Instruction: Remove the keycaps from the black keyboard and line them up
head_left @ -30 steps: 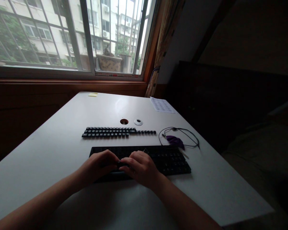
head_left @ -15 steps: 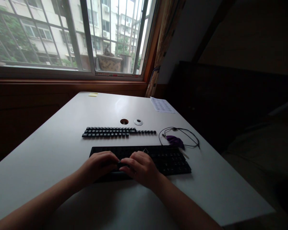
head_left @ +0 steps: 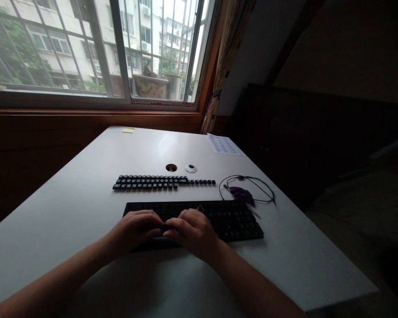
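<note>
A black keyboard (head_left: 237, 223) lies across the desk in front of me, with bare key places in its dark left part. Over that part my left hand (head_left: 141, 225) is bent, thumb and fingers drawn together; whatever they hold is hidden. My right hand (head_left: 194, 229) meets it fingertip to fingertip, thumb and forefinger pinching a small dark piece that looks like a keycap (head_left: 167, 228). A thin wire keycap puller (head_left: 200, 208) seems to stick out behind the right knuckles. Beyond the keyboard, loose black keycaps (head_left: 149, 182) stand in rows.
The white desk (head_left: 69, 198) has a round cable hole (head_left: 171, 168) and its white cover (head_left: 190, 168). A coiled cable (head_left: 268, 185) and purple cloth (head_left: 241, 194) lie right of the keycaps. Printed paper (head_left: 224, 145) and yellow sticky notes (head_left: 128, 130) lie at the far edge.
The fingertips of both hands have shifted slightly, and the small dark piece between them shows less. The keyboard and the rows of keycaps stay in place.
</note>
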`<state>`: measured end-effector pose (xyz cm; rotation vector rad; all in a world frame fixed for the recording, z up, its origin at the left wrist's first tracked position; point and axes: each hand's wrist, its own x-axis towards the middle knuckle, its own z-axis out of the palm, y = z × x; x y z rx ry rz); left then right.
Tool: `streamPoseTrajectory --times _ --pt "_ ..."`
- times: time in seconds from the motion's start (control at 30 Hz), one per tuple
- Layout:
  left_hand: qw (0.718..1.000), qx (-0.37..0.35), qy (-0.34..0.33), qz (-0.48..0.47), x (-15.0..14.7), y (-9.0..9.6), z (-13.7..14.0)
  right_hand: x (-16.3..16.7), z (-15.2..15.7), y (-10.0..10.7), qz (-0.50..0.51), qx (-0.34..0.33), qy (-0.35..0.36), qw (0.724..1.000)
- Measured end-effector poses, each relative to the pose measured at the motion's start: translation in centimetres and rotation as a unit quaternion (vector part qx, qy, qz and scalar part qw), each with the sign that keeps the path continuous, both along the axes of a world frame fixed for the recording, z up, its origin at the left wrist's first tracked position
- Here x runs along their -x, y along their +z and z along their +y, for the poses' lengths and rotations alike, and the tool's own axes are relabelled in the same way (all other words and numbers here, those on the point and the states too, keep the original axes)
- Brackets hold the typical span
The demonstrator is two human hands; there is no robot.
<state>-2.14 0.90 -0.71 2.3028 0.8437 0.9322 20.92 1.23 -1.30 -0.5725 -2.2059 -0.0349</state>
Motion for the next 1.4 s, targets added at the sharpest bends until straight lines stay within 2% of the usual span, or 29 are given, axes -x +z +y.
streamPoseTrajectory --times 0.17,0.47,0.83,1.13,1.4 --pt "1.0 0.008 0.017 0.001 0.15 0.13 -0.02 -0.17 0.14 0.04 0.009 0.004 0.003 1.0" --pt "0.997 0.075 0.02 -0.027 0.52 0.4 -0.01 -0.45 0.11 0.41 0.02 0.012 -0.013 1.0" --pt "0.998 0.056 0.031 -0.015 0.41 0.41 -0.13 -0.34 0.15 0.42 0.005 0.003 -0.016 1.0" --pt "0.999 0.032 0.004 -0.006 0.34 -0.15 0.13 -0.45 0.14 0.28 -0.025 -0.001 0.001 1.0" --pt "0.999 0.047 -0.018 -0.003 0.13 -0.24 0.16 -0.54 0.23 0.32 -0.057 0.008 0.004 0.998"
